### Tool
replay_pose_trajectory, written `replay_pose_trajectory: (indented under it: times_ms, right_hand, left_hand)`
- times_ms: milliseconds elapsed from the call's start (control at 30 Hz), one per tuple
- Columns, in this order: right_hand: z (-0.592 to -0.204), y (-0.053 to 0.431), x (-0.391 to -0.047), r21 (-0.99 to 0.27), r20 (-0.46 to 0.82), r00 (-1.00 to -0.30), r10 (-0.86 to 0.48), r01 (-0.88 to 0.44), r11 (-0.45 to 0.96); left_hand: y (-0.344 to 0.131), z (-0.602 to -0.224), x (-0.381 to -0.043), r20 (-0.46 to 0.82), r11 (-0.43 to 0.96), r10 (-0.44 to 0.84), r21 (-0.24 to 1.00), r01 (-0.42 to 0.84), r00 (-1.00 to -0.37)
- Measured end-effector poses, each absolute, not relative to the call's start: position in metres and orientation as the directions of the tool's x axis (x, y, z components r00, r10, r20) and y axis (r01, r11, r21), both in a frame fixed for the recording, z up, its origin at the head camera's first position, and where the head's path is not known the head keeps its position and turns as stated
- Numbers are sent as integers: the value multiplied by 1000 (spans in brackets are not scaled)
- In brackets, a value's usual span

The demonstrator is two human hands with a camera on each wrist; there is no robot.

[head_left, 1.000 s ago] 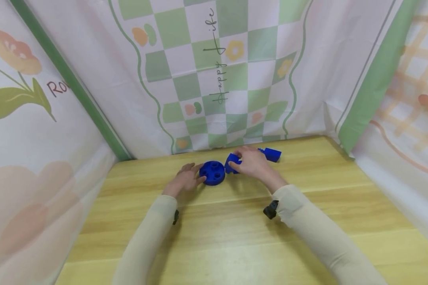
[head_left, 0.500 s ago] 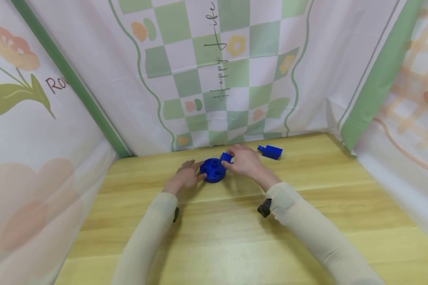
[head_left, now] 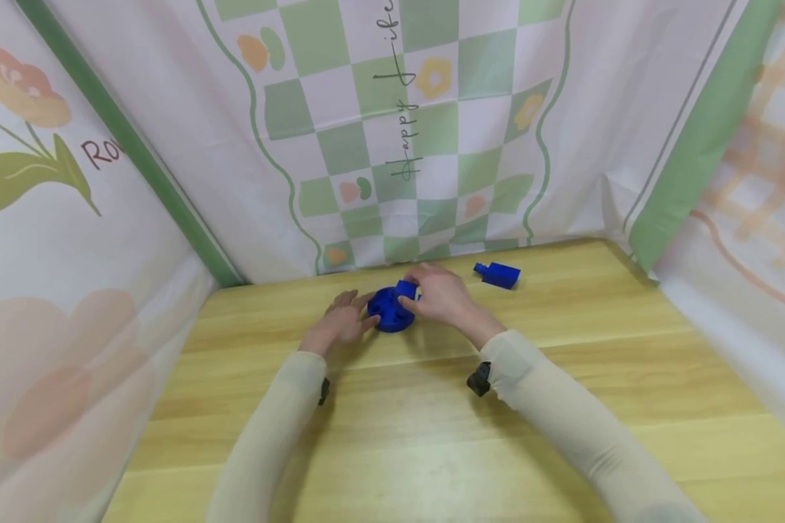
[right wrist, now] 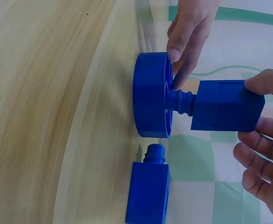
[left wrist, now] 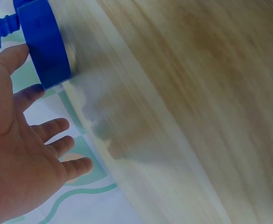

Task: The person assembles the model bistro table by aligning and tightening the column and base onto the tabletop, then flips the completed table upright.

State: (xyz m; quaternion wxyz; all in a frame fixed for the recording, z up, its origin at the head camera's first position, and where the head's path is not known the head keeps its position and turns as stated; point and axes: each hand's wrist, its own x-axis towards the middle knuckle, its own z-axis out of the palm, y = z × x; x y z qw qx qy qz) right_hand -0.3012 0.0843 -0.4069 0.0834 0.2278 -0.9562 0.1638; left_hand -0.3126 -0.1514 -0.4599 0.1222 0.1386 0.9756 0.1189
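A round blue base with holes in its top (head_left: 384,317) lies flat on the table. My left hand (head_left: 340,321) rests against its left side, thumb and forefinger touching the rim with fingers fairly straight. Between thumb and fingertips, my right hand (head_left: 441,294) holds a blue rectangular block with a ridged peg (right wrist: 227,106) over the base. In the right wrist view the peg points down, its tip inside the outline of a hole; the rim hides the very end. A second blue pegged block (head_left: 499,275) lies on its side to the right.
The wooden table (head_left: 392,443) ends at a printed cloth (head_left: 425,145) just behind the blue pieces. Cloth walls also rise at left and right. A small black wrist camera (head_left: 480,379) sits under the right sleeve.
My right hand has carried the pegged block leftward from beside the base to above it, and the block now stands upright. The left hand has stayed at the rim.
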Motion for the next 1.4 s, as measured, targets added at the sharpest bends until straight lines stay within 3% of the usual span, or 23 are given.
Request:
replay_pose_trajectory:
  times_ms: [567, 733, 933, 1067, 1267, 1400]
  right_hand:
    - [-415, 75, -306, -255, 191, -880, -434, -472, 844]
    - [-415, 73, -309, -192, 246, -840, -483, -531, 825]
    - [-415, 78, -311, -127, 200, -792, -577, -605, 786]
    - [-413, 80, -313, -162, 184, -783, -594, -620, 768]
    - [-414, 74, -316, -234, 179, -847, -500, -531, 815]
    - [-415, 71, -316, -271, 196, -837, -511, -547, 792]
  left_hand:
    - [-153, -460, -315, -209, 927, 304, 289, 238, -930]
    - [-153, -458, -314, -204, 930, 299, 280, 237, -932]
    - [-153, -459, -315, -207, 931, 296, 281, 233, -932]
    - [-153, -458, -315, -210, 931, 294, 283, 230, -932]
    - [-152, -459, -314, -218, 933, 292, 278, 228, -931]
    - [-151, -459, -314, -233, 937, 286, 269, 221, -929]
